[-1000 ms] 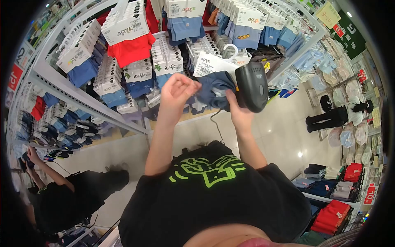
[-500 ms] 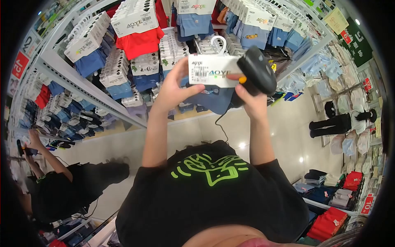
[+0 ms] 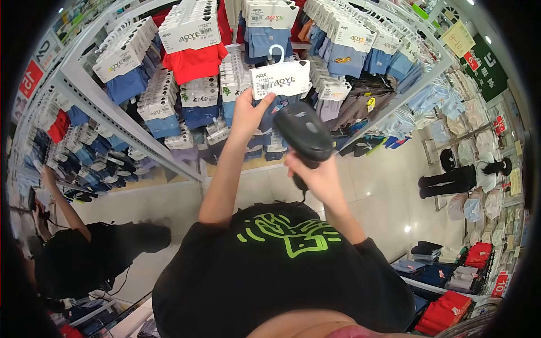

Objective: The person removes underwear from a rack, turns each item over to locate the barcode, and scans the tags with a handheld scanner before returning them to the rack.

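My left hand (image 3: 253, 112) pinches the lower left corner of a white AOYE hanger card (image 3: 282, 80) with a printed barcode and a white hook on top. Blue folded underwear (image 3: 284, 102) hangs below the card, partly hidden behind the scanner. Wrapped round the handle of a black barcode scanner (image 3: 304, 132) is my right hand (image 3: 320, 179). The scanner's head tilts up and left, just under the card and apart from it. A dark cord runs down from the handle.
Racks ahead carry several rows of carded underwear, including a red pack (image 3: 194, 63) and blue packs (image 3: 345, 59). A white metal post (image 3: 129, 121) slants on the left, beside a mirror-like reflection. Folded clothes (image 3: 445, 312) lie at the lower right. A person (image 3: 462, 179) stands farther right.
My right hand has drawn the scanner down and left, away from the card's right end. My left hand has carried the card slightly up and toward the rack.
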{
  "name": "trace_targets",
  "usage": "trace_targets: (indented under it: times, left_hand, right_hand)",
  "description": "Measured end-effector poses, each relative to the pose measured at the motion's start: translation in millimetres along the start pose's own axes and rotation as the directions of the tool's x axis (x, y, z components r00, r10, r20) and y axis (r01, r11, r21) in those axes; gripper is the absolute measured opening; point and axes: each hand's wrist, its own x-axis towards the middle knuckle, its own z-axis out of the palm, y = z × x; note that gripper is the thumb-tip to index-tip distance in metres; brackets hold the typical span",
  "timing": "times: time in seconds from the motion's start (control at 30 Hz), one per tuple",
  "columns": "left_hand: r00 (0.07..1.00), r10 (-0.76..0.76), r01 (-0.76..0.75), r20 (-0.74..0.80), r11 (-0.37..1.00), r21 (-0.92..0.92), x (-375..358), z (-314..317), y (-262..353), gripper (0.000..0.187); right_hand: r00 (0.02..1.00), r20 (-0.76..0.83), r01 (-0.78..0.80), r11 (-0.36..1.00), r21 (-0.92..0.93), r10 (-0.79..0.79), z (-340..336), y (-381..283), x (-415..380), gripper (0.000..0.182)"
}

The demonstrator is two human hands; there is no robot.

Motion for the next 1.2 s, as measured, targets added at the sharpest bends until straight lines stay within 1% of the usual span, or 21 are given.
trace_targets:
  times: [0.03,0.07,0.13,0.17,0.23,0.33,0.4,0.47,0.53,0.57,0.6,0.67,0.7,0.73,0.8,0.83,0.9,1.0,1.03,1.07,1.2]
  left_hand:
    - [1.0,-0.013,0.013,0.021,1.0,-0.022,1.3,-1.6,0.5,0.024]
    - [1.0,-0.012,0.013,0.025,1.0,-0.024,1.3,-2.5,-0.1,0.024]
    - [0.999,0.007,-0.005,0.035,0.998,-0.064,2.4,-4.0,-3.3,0.025]
    - [0.999,-0.013,0.015,0.034,0.998,-0.061,1.2,-4.8,-4.3,0.025]
    - [0.999,-0.027,0.03,0.044,0.998,-0.054,-0.9,-5.2,-4.5,0.025]
    - [0.997,-0.044,0.047,0.061,0.997,-0.058,-2.8,-6.3,-7.8,0.025]
    - [0.997,-0.041,0.046,0.069,0.997,-0.069,-3.1,-5.5,-7.1,0.026]
    - [0.998,-0.038,0.04,0.052,0.999,-0.024,-1.5,-3.9,-2.5,0.026]
    - [0.998,0.01,-0.008,0.07,1.0,-0.03,8.6,-0.2,2.6,0.027]
    - [0.996,0.047,-0.044,0.079,0.998,-0.04,15.0,1.6,5.3,0.028]
    - [0.995,0.058,-0.055,0.083,0.998,-0.037,23.9,2.7,10.0,0.028]
    - [0.985,0.119,-0.107,0.125,0.989,-0.101,48.1,5.3,23.2,0.029]
    - [0.973,0.175,-0.165,0.151,0.983,-0.077,62.7,5.5,29.2,0.03]
    - [0.97,0.194,-0.187,0.144,0.981,-0.059,75.8,7.5,36.2,0.03]
    - [0.973,0.178,-0.162,0.15,0.981,-0.11,106.2,7.5,37.9,0.029]
    - [0.971,0.184,-0.168,0.154,0.98,-0.109,120.2,6.7,36.5,0.029]
    - [0.983,0.162,-0.15,0.085,0.979,-0.135,142.0,3.8,30.0,0.029]
    - [0.983,0.161,-0.153,0.085,0.984,-0.087,161.4,-4.8,14.3,0.027]
    - [0.987,0.152,-0.148,0.055,0.986,-0.075,166.5,-6.8,8.1,0.026]
    - [0.986,0.156,-0.152,0.064,0.986,-0.075,171.6,-9.3,1.5,0.026]
    - [0.995,0.099,-0.099,0.022,0.994,-0.04,179.6,-15.2,-14.3,0.025]
  right_hand:
    - [0.998,0.026,-0.058,0.998,-0.01,0.058,3.3,2.3,-0.4,0.018]
    - [0.996,0.041,-0.072,0.997,-0.042,0.073,4.0,8.0,-0.6,0.018]
    - [0.998,-0.008,-0.056,0.995,-0.084,0.055,10.6,7.6,-2.5,0.018]
    - [0.999,-0.009,-0.053,0.995,-0.083,0.052,11.6,5.9,-2.4,0.018]
    - [0.994,0.027,-0.099,0.987,-0.125,0.103,13.8,3.4,-3.8,0.015]
    - [0.997,-0.024,-0.073,0.99,-0.117,0.071,16.9,5.8,-6.2,0.019]
    - [0.997,-0.021,-0.071,0.989,-0.132,0.068,15.3,7.8,-8.6,0.018]
    - [0.998,-0.016,-0.057,0.987,-0.147,0.056,13.9,6.2,-11.3,0.018]
    - [0.995,-0.019,-0.098,0.993,-0.069,0.097,14.1,3.1,-16.8,0.018]
    - [0.999,0.03,0.041,0.995,-0.09,-0.039,10.8,12.5,-18.5,0.025]
    - [0.998,0.03,0.053,0.995,-0.088,-0.05,7.3,14.7,-20.7,0.025]
    - [0.988,0.15,0.007,0.964,-0.265,0.034,-0.2,16.9,-26.5,0.027]
    - [0.981,0.192,0.103,0.939,-0.328,-0.04,-2.3,19.3,-29.1,0.026]
    - [0.98,0.192,0.11,0.939,-0.325,-0.048,-1.5,21.2,-31.5,0.026]
    - [0.993,0.11,0.051,0.983,-0.178,-0.031,-0.1,25.2,-36.8,0.015]
    - [0.987,0.161,0.018,0.984,-0.179,0.012,-4.1,28.1,-39.3,0.015]
    - [0.985,0.17,0.012,0.978,-0.21,0.024,-7.0,27.9,-42.9,0.016]
    - [0.984,0.17,-0.002,0.964,-0.266,0.049,-14.2,31.9,-47.5,0.02]
    - [0.988,0.136,-0.04,0.975,-0.219,0.072,-15.6,34.6,-49.0,0.02]
    - [0.99,0.104,-0.08,0.983,-0.168,0.098,-17.1,38.4,-50.7,0.021]
    - [0.991,0.033,-0.119,0.973,-0.198,0.128,-26.8,48.8,-53.0,0.022]
